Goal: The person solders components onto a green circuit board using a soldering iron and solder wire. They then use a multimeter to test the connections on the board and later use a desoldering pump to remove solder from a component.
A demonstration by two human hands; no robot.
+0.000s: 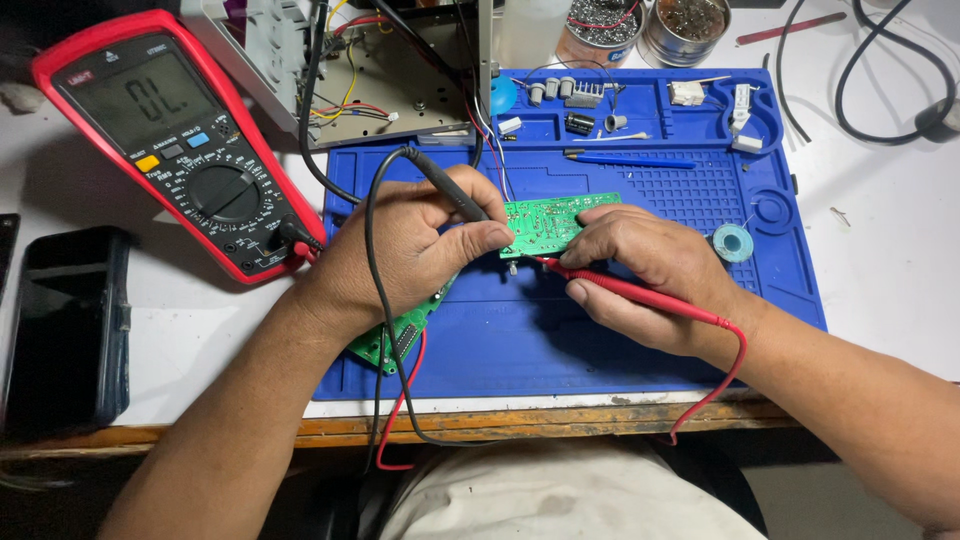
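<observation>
A green circuit board (548,220) is held tilted above a blue work mat (620,330). My left hand (410,255) grips a black test probe (447,187) and pinches the board's left edge with the thumb. My right hand (650,275) holds a red test probe (640,295), its tip touching the board's lower edge. Both leads run back to a red and black multimeter (180,135) at the left, propped up with its display lit. A second green board (395,340) lies under my left wrist.
An open metal chassis (390,70) with wires stands behind the mat. Small parts (575,95) fill the mat's top trays, and a solder spool (733,243) lies at its right. Two tins (650,25) sit at the back. A black phone (60,330) rests at the left.
</observation>
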